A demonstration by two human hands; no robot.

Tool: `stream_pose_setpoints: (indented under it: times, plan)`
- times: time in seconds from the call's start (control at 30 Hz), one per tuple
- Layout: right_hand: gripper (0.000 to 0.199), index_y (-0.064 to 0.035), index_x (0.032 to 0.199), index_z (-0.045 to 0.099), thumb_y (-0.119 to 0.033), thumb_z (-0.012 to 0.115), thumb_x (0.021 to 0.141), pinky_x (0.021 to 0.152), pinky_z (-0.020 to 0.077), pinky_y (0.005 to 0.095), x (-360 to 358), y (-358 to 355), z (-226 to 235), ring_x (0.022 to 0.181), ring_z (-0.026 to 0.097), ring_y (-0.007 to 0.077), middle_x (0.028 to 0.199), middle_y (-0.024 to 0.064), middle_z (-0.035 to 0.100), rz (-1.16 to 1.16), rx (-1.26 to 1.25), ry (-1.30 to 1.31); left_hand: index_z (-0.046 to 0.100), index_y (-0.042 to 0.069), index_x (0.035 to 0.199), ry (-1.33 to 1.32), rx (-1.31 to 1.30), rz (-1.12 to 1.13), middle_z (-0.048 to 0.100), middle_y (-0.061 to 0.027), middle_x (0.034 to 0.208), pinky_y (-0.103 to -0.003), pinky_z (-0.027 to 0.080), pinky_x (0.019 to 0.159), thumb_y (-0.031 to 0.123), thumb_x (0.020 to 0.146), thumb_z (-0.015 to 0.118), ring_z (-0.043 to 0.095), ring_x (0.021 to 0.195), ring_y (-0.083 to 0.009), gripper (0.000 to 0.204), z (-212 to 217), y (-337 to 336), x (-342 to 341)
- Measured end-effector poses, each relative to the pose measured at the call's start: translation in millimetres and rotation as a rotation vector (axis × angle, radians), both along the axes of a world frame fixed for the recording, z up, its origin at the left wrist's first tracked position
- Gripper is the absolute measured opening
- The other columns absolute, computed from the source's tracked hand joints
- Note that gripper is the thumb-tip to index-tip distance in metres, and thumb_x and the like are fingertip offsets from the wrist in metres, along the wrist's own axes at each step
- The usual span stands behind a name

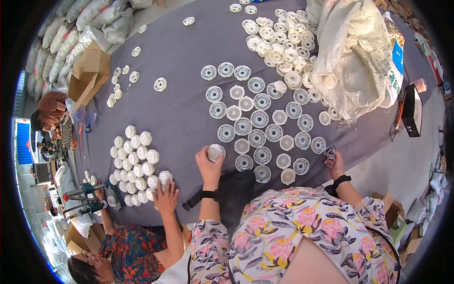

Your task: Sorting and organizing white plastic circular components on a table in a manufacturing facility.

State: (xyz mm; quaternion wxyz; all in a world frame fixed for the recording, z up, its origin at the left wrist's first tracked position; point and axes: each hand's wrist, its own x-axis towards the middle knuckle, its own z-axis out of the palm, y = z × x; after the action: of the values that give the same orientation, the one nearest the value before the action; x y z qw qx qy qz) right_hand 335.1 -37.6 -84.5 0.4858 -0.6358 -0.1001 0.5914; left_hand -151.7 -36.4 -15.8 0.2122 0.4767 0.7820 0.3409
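Observation:
My left hand (209,164) is closed around a white round plastic cap (216,152) just above the grey table cover (179,109). At the table's right edge my right hand (334,166) grips a small clear ring-shaped part (329,158). Between my hands lie several clear rings and white caps (257,128) set out flat in rows. A black strap sits on each of my wrists.
A heap of white caps (279,40) lies beside a large white sack (354,57) at the far right. Another person's hand (166,196) touches stacked white caps (135,163) at the left. Cardboard box (90,71) and black box (412,111) stand at the edges.

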Motion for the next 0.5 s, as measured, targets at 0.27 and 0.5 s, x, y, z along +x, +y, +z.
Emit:
stream_pose_setpoints:
  times: [0.27,0.5]
  plan:
    - [0.030,-0.0040,0.098,0.058,-0.030,0.045,0.089,0.048,0.0440,0.0278,3,-1,-4,0.048,0.049,0.0125,0.082,0.0139,0.067,0.024,0.011,0.004,0.056,0.003,0.114,-0.120,0.004,0.085,0.051,-0.0145,0.107,-0.037,0.044,0.085,0.018,0.067,0.077,0.053,0.097,-0.0281,0.054,-19,-3,-12]
    - [0.031,-0.0040,0.095,0.059,-0.029,0.042,0.090,0.047,0.0424,0.0280,2,1,0,0.049,0.050,0.0138,0.078,0.0122,0.066,0.039,-0.026,-0.063,0.056,0.002,0.115,0.162,-0.096,-0.026,0.052,-0.0169,0.109,-0.042,0.044,0.089,0.022,0.067,0.077,0.052,0.101,-0.0350,0.056,-14,-3,-30]
